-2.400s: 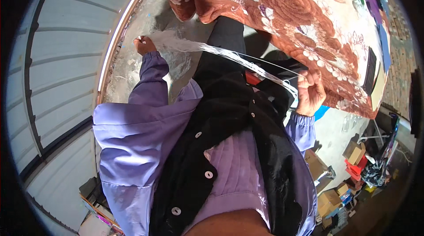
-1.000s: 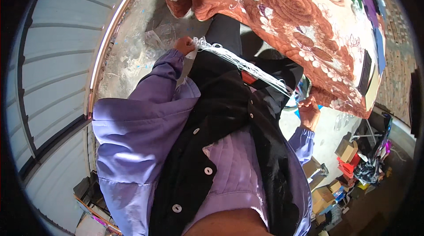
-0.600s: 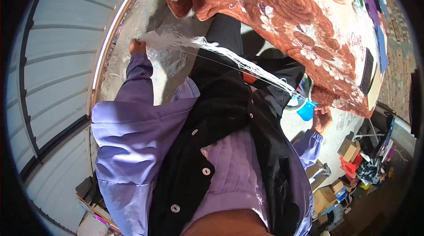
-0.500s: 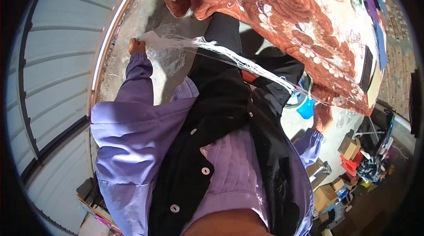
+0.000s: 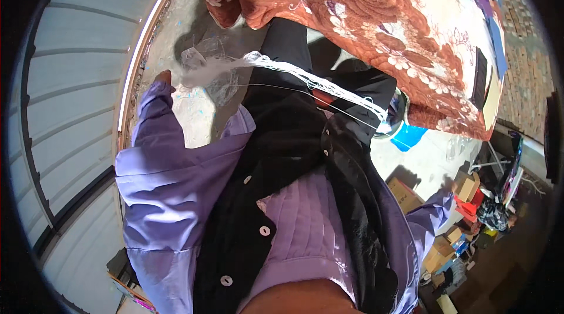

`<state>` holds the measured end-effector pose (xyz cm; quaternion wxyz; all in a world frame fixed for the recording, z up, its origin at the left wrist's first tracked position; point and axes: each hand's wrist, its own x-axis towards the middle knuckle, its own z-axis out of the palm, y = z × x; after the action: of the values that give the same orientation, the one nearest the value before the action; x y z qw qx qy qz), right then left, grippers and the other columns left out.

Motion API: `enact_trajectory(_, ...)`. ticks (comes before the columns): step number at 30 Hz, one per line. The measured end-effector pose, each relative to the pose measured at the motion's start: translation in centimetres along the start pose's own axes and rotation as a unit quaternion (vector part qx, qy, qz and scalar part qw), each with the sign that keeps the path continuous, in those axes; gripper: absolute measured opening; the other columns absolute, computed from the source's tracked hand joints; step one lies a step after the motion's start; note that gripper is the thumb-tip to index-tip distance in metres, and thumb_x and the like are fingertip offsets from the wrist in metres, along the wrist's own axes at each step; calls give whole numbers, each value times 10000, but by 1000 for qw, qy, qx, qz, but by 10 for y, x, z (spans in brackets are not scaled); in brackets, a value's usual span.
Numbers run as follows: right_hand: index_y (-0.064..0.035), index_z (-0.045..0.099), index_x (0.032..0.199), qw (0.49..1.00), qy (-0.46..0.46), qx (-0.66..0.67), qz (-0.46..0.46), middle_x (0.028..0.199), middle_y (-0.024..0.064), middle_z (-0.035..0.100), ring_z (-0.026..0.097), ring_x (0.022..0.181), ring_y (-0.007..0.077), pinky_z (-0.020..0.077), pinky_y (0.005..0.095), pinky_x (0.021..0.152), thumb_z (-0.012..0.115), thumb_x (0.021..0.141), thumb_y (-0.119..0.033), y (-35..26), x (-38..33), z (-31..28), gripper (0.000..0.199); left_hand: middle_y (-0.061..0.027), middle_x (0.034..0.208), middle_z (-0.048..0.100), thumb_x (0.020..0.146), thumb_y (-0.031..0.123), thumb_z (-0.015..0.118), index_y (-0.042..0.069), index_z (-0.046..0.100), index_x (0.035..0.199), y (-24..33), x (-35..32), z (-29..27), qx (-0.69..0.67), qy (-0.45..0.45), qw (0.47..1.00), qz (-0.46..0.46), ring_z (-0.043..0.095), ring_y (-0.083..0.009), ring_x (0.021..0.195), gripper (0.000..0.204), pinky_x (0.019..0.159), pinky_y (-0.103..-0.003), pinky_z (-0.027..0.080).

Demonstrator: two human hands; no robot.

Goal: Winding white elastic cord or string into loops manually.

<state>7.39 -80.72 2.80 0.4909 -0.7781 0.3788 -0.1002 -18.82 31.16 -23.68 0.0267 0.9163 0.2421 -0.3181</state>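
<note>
A bundle of white threads (image 5: 305, 76) is stretched taut across the front of the black vest (image 5: 294, 155), running from the left hand (image 5: 166, 77) to beneath the edge of the floral blanket (image 5: 376, 14). The left hand is closed on the frayed end, though its fingers are barely seen. The right hand is hidden below the vest; its state cannot be told. A drawing-out step is judged underway; steady tension is called for next.

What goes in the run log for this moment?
left hand: out left, at white thread bundle | right hand: unseen | floral blanket: ahead
</note>
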Motion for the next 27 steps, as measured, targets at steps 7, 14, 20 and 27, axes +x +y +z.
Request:
enact_trajectory(7,19,661,975,823,-259,-328,-385,961,161,675,643,914,225,478,320,800,579,894,-171,-94,-134,193,222,-195,974,640,763,111,597,72,609,996,65,-64,-173,77,22,992,100,612,-381,936,236,787,-449,506)
enact_trajectory(14,5,414,1340,606,-726,189,-265,1323,122,503,443,1262,217,358,357,1043,640,826,-89,-214,-414,398,569,-139,890,579,796,97,581,30,551,854,265,-193,-353,-87,278,802,522,580,-323,913,93,807,-403,469)
enact_trajectory(20,-8,581,1159,503,-843,187,-45,986,19,596,523,829,79,416,215,688,616,879,-130,-233,-465,397,308,-139,782,552,810,55,569,30,518,815,298,-209,-427,-83,361,759,535,586,-308,809,57,706,-348,469)
enact_trajectory(27,13,649,812,790,-480,155,-348,716,5,628,557,659,74,441,209,596,556,934,-163,-247,-354,364,234,-29,798,616,945,188,509,38,606,812,326,-192,-395,-414,-1,779,470,571,-82,701,223,629,-251,448)
